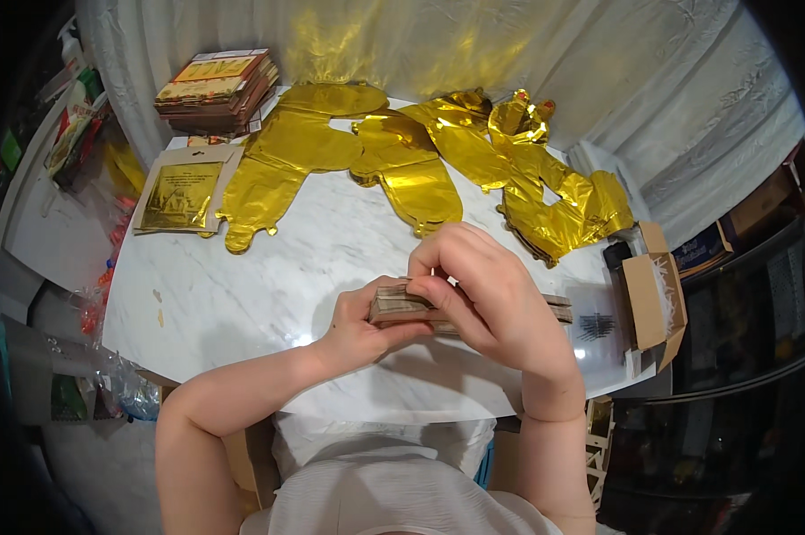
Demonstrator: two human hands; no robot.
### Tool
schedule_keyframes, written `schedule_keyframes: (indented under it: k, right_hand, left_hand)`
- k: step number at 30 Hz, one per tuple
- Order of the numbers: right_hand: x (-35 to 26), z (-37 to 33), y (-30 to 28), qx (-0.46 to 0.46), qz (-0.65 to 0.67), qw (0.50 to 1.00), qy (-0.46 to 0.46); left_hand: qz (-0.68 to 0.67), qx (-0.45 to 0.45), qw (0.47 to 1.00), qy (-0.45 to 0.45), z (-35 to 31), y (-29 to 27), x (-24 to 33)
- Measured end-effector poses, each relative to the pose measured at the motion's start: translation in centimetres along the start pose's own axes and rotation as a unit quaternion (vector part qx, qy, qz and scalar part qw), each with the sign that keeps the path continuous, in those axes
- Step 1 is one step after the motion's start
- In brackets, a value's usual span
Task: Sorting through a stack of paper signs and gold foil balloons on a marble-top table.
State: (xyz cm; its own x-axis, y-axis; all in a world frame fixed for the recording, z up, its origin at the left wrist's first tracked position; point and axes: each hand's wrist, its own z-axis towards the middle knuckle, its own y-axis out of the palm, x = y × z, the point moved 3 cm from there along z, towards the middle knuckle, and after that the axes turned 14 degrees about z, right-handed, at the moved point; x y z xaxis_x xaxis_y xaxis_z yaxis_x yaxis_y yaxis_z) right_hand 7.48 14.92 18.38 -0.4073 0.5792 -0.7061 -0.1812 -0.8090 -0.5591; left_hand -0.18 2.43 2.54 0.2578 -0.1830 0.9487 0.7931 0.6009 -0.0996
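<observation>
Just past the table's front edge, my left hand (pixel 353 323) grips the left end of a thick stack of brown cardboard pieces (pixel 400 305), seen mostly from its layered edge. My right hand (pixel 474 290) arches over the stack, its thumb and fingertips closed on the upper edge. The far end of the stack shows beyond my right wrist. Flat gold foil balloons (pixel 411 183) lie across the back of the table. One gold balloon piece (pixel 268 178) hangs toward me on the left, and a crumpled one (pixel 563 209) lies on the right.
A pile of printed cards (pixel 213 89) stands at the back left. A cardboard-backed gold foil packet (pixel 184 192) lies in front of it. On the right are clear plastic bags (pixel 596 325) and an opened cardboard box (pixel 648 299) with white pieces inside. A pale curtain (pixel 598 71) hangs behind the marbled table (pixel 224 294).
</observation>
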Motion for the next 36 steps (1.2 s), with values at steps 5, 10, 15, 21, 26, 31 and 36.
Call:
schedule_keyframes:
  k: [5, 10, 15, 21, 26, 31, 36]
  right_hand:
    - [0.2, -0.6, -1.4, 0.123, 0.241, 0.954, 0.128]
    - [-0.7, -1.0, -2.6, 0.128, 0.059, 0.986, 0.087]
    - [1.4, -0.6, -3.2, 0.113, 0.358, 0.914, 0.153]
    - [4.2, -2.3, -7.0, 0.278, 0.797, 0.534, 0.043]
    - [2.7, -2.2, -5.9, 0.242, 0.726, 0.632, 0.124]
    - [-2.2, -2.0, -2.7, 0.099, 0.131, 0.976, 0.144]
    - [-2.5, -2.1, -0.8, 0.059, -0.119, 0.990, 0.045]
  left_hand:
    - [0.004, 0.002, 1.000, -0.001, -0.3, 0.0, -0.4]
    - [0.015, -0.038, 0.999, -0.020, -0.2, 0.0, -0.2]
    - [-0.035, 0.013, 0.999, -0.012, -0.6, 0.0, -0.5]
    - [-0.040, -0.002, 0.999, -0.011, -0.2, 0.5, -0.6]
    - [-0.042, -0.002, 0.999, -0.015, -0.4, 0.1, -0.4]
    - [0.011, -0.012, 1.000, -0.008, -0.2, 0.1, -0.2]
    - [-0.047, -0.018, 0.999, -0.013, -0.3, -0.1, -0.1]
